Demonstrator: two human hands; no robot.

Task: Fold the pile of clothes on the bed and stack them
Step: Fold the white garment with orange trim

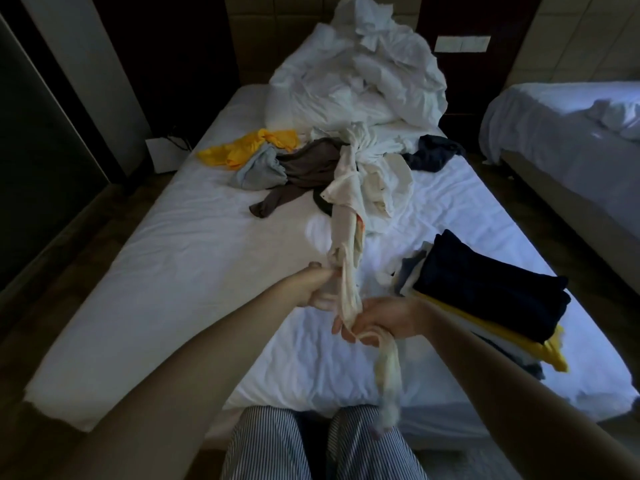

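Note:
A cream garment (346, 216) stretches in a twisted rope from the unfolded pile (304, 168) towards me. My left hand (317, 287) grips it higher up, and my right hand (377, 322) holds it lower down, with its loose end dangling over the bed's front edge. The pile holds a yellow piece (249, 147), a pale blue one (259, 168), a brown one (301, 171), white ones and a navy one (433, 152). A folded stack (491, 292), navy on top with yellow beneath, lies on the bed (166, 265) at the right.
A heap of white bedding (363, 77) fills the head of the bed. A second bed (561, 133) stands to the right across a narrow gap. Dark wall panels run along the left. My striped trouser legs (322, 445) are at the bed's foot.

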